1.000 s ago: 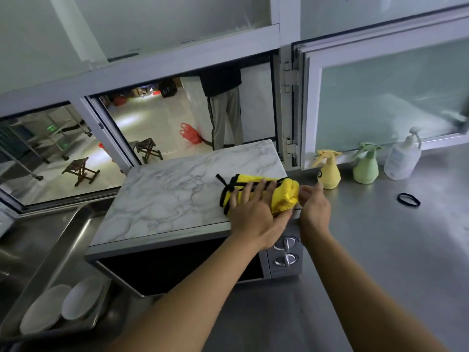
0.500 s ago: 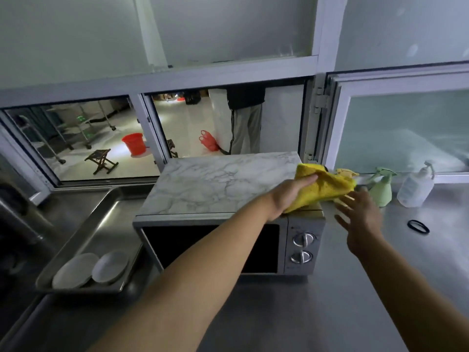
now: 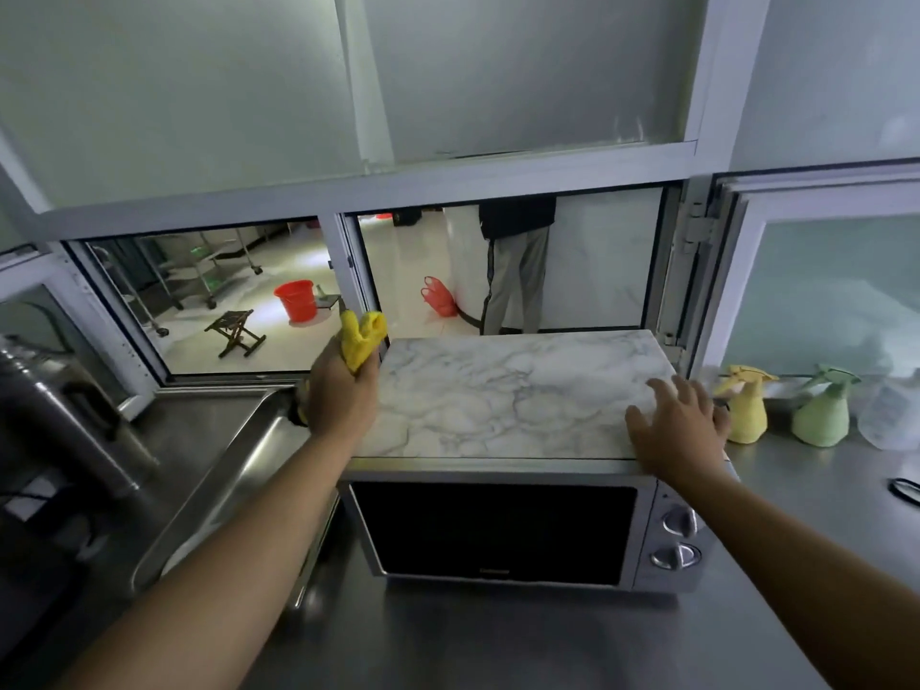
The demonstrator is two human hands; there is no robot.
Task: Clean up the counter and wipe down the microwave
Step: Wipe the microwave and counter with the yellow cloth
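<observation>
Microwave (image 3: pixel 517 490): a silver oven with a dark glass door and two knobs on its right panel. It stands on the steel tabletop (image 3: pixel 498 639), its back to a serving window, and its top is covered in a white marble pattern.

Cloth (image 3: pixel 362 336): a yellow rag, bunched up, sticking out above the fist at the microwave's upper left corner. It looks gathered small so it can work along the oven's left side.

Left hand (image 3: pixel 341 398): the grip is closed tight around the cloth, fingers curled, at the left edge of the microwave top.

Right hand (image 3: pixel 679 423): fingers spread and fairly straight, holding nothing, lying on or just above the top's right front corner. Contact cannot be confirmed. The likely purpose is to steady the oven against the wiping push.

Tray (image 3: pixel 234 470): a steel tray just left of the microwave, its contents hidden by the arm.

Bottles: a yellow spray bottle (image 3: pixel 746 405), a green spray bottle (image 3: pixel 821 413) and a blurred clear bottle (image 3: pixel 891 415) stand in a row right of the oven, within reach.

Band (image 3: pixel 903 490): a thin black loop on the tabletop, far right.

Kettle (image 3: pixel 64 420): a dark steel vessel, far left.

Window: behind the oven a person's legs (image 3: pixel 515 276), a red bucket (image 3: pixel 296 301) and a stool (image 3: pixel 235 332) show on a tiled floor.
</observation>
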